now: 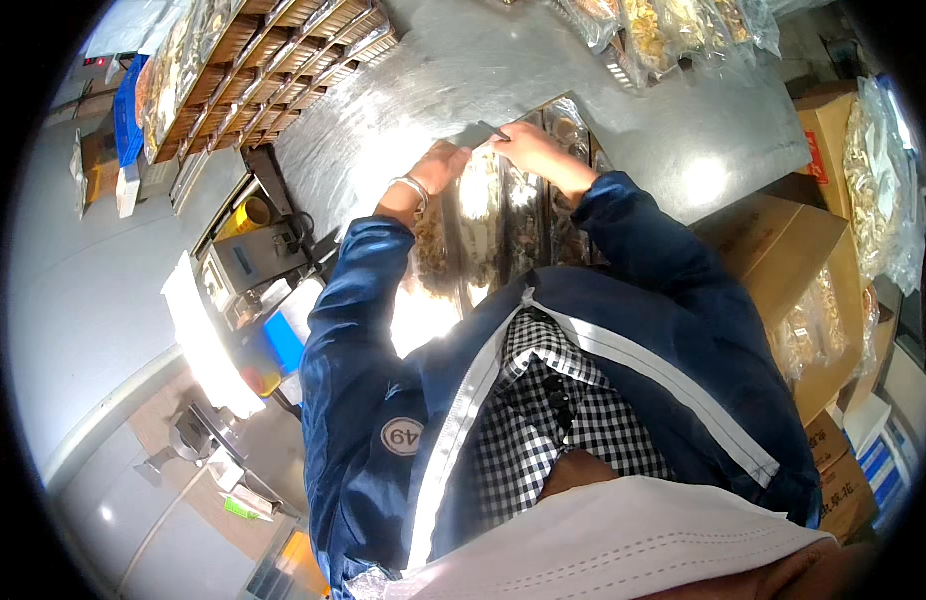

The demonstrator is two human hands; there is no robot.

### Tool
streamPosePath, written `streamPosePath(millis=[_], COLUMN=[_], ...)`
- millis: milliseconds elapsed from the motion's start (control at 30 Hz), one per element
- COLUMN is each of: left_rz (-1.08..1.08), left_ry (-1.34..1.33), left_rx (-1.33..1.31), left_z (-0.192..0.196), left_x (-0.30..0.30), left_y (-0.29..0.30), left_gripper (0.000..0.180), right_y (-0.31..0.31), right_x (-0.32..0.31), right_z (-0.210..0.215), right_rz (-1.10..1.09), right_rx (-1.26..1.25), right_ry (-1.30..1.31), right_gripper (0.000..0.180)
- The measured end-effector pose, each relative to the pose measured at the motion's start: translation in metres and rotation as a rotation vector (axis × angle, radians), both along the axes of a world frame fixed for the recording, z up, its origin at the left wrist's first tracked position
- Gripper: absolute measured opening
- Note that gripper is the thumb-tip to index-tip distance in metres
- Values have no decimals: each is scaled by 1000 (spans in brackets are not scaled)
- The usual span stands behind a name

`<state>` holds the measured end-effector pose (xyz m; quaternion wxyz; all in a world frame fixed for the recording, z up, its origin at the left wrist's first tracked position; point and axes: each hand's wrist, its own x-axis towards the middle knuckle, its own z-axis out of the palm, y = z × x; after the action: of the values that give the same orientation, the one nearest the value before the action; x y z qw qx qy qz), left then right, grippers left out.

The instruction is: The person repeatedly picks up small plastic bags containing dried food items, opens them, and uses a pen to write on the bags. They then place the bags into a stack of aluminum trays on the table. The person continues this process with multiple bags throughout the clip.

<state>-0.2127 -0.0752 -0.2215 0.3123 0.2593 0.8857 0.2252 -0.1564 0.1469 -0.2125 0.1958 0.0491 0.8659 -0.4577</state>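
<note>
In front of my body on the metal table lies a long package in clear, shiny plastic film (480,200), with dried brownish and pale foodstuff showing in rows through it. My left hand (438,168), a white bracelet at its wrist, is closed at the far end of this package, its fingertips on the film. Close beside it, my right hand (536,152) is closed too, with a thin dark tool (493,130) sticking out from its fingers. Glare on the film hides the exact grip. My jacket covers the near end of the package.
Stacked brown compartment trays (283,70) stand at the far left of the metal table (423,60). Bagged dried goods (673,35) lie at its far edge. Open cardboard boxes (783,250) with clear bags stand right. A grey device (248,262) and yellow tape roll (248,217) are left.
</note>
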Motion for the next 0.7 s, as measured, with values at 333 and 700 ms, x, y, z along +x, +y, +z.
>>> streamPosePath(millis=[333, 700], left_rz=[163, 115], left_ry=[367, 344], left_rx=[-170, -458], left_z=[8, -6], left_x=[67, 78], left_y=[42, 57], left_gripper=[48, 108], right_y=[-6, -24], right_x=[-11, -6], right_z=[-24, -9], right_rz=[22, -15], right_rx=[82, 270], right_ry=[41, 38], right_gripper=[30, 29])
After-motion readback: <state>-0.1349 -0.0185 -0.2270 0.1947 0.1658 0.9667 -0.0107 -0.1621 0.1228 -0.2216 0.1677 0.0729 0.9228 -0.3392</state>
